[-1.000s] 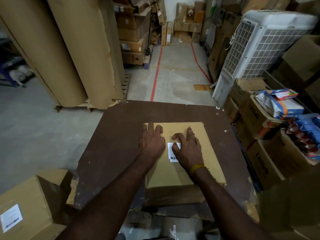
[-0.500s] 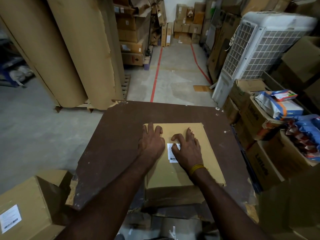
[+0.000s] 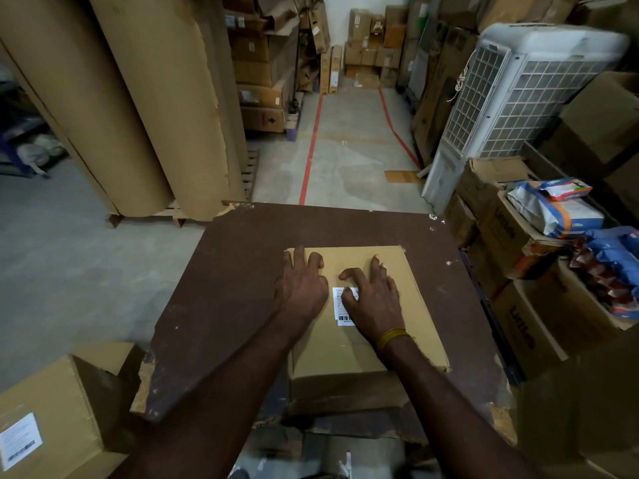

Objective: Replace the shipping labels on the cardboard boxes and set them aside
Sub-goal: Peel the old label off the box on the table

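Observation:
A flat brown cardboard box (image 3: pixel 359 350) lies on the dark brown table (image 3: pixel 221 305). A white shipping label (image 3: pixel 340 305) with a barcode is stuck on the box top. My left hand (image 3: pixel 302 288) rests flat on the box's left part, fingers pointing away. My right hand (image 3: pixel 373 299) lies over the label's right half, its thumb pressing on the label and its fingers spread on the cardboard. A yellow band circles the right wrist.
A labelled cardboard box (image 3: pixel 45 420) stands on the floor at lower left. Tall cardboard rolls (image 3: pixel 145 98) stand at the left. A white air cooler (image 3: pixel 511 98) and open boxes of packets (image 3: pixel 553 216) crowd the right side.
My right hand's fingers have shifted slightly on the label; both hands stay on the box.

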Demonstrator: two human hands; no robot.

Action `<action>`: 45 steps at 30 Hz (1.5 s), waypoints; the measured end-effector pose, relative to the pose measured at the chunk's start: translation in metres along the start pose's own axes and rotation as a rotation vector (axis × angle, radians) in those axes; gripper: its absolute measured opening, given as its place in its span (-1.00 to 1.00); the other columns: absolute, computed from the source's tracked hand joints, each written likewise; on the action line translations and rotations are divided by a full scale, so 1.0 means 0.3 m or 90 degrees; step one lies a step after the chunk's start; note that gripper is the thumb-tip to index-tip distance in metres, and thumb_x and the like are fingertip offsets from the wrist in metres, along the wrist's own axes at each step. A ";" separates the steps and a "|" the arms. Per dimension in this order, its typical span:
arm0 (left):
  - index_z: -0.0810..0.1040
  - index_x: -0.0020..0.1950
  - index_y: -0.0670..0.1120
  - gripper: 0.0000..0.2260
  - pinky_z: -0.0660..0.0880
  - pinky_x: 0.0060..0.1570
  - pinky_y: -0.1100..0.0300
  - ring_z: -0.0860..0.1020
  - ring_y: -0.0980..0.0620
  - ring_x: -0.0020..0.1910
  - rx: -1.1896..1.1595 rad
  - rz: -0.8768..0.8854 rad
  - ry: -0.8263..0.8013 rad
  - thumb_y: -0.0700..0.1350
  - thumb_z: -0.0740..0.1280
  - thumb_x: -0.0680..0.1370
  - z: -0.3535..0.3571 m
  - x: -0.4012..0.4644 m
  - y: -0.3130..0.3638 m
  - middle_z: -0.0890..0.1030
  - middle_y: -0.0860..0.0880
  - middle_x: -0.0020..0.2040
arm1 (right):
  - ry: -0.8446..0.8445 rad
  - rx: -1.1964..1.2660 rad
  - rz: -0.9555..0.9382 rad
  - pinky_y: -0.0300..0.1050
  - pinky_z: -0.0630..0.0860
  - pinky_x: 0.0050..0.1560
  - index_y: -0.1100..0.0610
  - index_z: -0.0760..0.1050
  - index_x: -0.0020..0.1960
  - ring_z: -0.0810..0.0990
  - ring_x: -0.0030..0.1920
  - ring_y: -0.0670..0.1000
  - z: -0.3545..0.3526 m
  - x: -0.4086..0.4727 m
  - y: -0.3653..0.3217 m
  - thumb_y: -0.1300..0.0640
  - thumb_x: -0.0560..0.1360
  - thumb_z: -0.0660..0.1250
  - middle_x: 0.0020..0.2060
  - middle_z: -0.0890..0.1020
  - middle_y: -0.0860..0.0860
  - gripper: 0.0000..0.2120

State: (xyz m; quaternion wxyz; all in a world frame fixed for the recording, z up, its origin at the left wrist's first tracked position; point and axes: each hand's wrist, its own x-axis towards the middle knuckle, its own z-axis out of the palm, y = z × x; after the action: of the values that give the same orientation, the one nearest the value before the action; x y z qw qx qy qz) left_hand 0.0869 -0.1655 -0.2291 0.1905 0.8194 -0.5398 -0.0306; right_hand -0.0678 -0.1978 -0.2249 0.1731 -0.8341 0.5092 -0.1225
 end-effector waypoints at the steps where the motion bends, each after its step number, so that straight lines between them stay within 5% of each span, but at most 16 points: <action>1: 0.42 0.22 0.05 -0.72 0.51 0.14 -0.04 0.25 -0.16 0.44 -0.001 0.001 0.002 -0.10 0.25 0.51 0.000 0.000 -0.001 0.32 -0.05 0.36 | 0.002 0.003 0.002 0.11 -0.06 0.56 -0.13 0.36 0.36 -0.05 0.60 0.19 0.000 -0.001 0.000 -0.04 0.61 0.15 0.61 -0.05 0.15 -0.68; 45: 0.42 0.22 0.05 -0.73 0.49 0.18 -0.04 0.27 -0.15 0.42 0.000 0.005 0.005 -0.08 0.24 0.52 0.001 0.002 -0.001 0.33 -0.06 0.35 | 0.003 0.006 0.021 0.11 -0.03 0.56 -0.13 0.32 0.41 -0.02 0.60 0.20 -0.005 -0.004 -0.008 -0.07 0.61 0.17 0.62 -0.07 0.15 -0.63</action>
State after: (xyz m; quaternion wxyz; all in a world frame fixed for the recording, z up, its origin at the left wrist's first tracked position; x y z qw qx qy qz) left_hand 0.0874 -0.1660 -0.2294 0.1929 0.8174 -0.5421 -0.0266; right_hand -0.0670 -0.1959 -0.2227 0.1779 -0.8244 0.5230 -0.1238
